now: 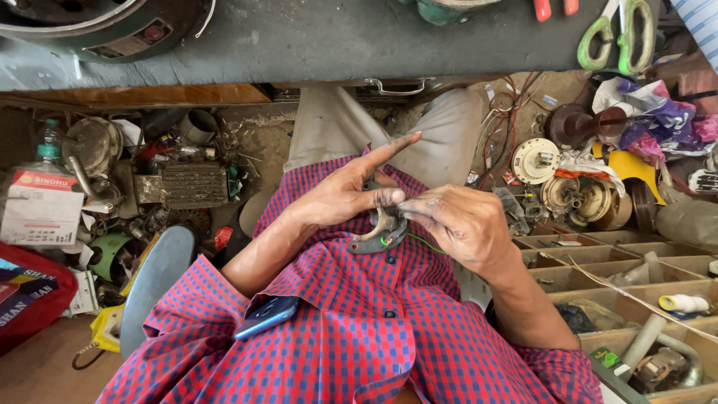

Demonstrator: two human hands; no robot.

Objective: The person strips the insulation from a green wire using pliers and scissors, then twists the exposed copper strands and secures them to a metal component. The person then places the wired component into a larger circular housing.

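Resting against the lap of a person in a red-and-blue checked shirt (359, 322), both hands meet over a small grey metal bracket (376, 238). The left hand (340, 196) comes in from the lower left with the forearm bent across the body; its palm faces the chest, the forefinger points straight out and up towards the right, and the thumb presses flat along the top of the bracket. The other left fingers curl behind the part, so this hand grips the bracket between thumb and folded fingers. The right hand (465, 224) enters from the lower right, wrist bent, back of the hand up. Its fingers are drawn narrow, the tips bunched together and pinching at the right edge of the bracket, just where a thin green wire (419, 243) runs out from the part and passes under the hand. The tips of the two hands touch each other over the bracket.

The bracket sits in mid-air in front of the shirt, below the grey trouser knees (449, 127) and well below the dark tabletop (336, 37) that crosses the top of the view. A blue phone (268, 316) pokes out of the shirt pocket beside the left forearm. Green-handled scissors (617, 34) lie on the tabletop at the upper right. Wooden compartments (636, 273) with pipes and small parts stand to the right of the right arm, and a heap of round metal parts (576, 196) lies on the floor beyond them.
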